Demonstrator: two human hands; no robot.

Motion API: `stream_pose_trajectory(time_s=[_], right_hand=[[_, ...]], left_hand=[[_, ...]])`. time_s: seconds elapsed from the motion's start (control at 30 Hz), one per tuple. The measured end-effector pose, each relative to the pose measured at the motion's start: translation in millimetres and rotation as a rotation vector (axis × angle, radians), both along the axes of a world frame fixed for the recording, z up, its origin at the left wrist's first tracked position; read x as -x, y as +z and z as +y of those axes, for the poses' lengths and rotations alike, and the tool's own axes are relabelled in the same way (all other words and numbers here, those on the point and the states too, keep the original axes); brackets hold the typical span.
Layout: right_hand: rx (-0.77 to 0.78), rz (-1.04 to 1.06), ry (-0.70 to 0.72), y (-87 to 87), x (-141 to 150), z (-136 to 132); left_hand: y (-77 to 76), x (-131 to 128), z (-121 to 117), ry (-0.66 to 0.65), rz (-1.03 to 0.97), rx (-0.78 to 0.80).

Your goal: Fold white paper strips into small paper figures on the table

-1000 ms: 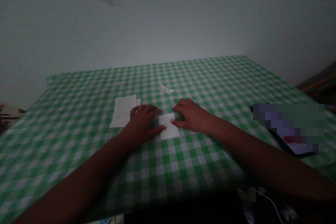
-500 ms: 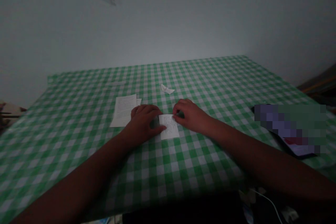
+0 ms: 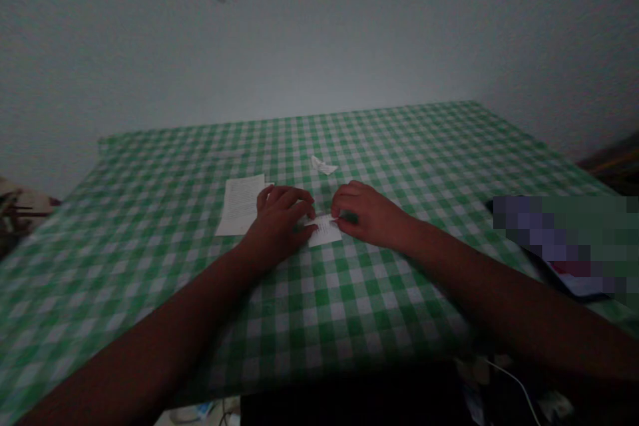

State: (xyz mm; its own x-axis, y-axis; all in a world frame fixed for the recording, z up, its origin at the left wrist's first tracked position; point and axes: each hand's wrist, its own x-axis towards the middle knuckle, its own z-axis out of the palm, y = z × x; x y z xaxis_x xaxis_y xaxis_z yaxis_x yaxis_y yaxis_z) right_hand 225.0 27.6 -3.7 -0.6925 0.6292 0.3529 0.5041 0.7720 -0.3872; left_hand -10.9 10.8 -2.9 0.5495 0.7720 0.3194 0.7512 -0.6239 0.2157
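Observation:
A small piece of printed paper (image 3: 325, 234) lies on the checked cloth between my hands. Its far edge looks folded over toward me. My left hand (image 3: 282, 216) pinches its left side between thumb and fingers. At the upper right corner, my right hand (image 3: 367, 213) grips the paper with thumb and forefinger. Beneath and beyond my left hand lie larger printed sheets (image 3: 242, 203), partly hidden by its fingers. A crumpled scrap of paper (image 3: 324, 166) rests farther out, past both hands.
A green and white checked tablecloth (image 3: 399, 146) covers the table, which meets a pale wall (image 3: 339, 33) at the back. To the right lies a dark-edged tablet-like device (image 3: 559, 273), its screen blurred out. A white cable (image 3: 516, 383) hangs below the table's front edge.
The small paper now shows less height, its far edge folded toward me. My left fingers have closed onto its left side. The whole view has shifted slightly.

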Motion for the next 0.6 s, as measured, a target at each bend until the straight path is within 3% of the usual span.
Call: stream_pose_trajectory(time_s=[0.3,0.6], right_hand=[[0.008,-0.076,0.157,1.2,-4.0,0.0],[0.114,-0.054,0.234,5.2,-8.5,-2.0]], left_hand=[[6.3,4.8,-7.0,-0.203,0.052,0.100],[5.6,6.8,-6.5,-0.222,0.078,0.170]])
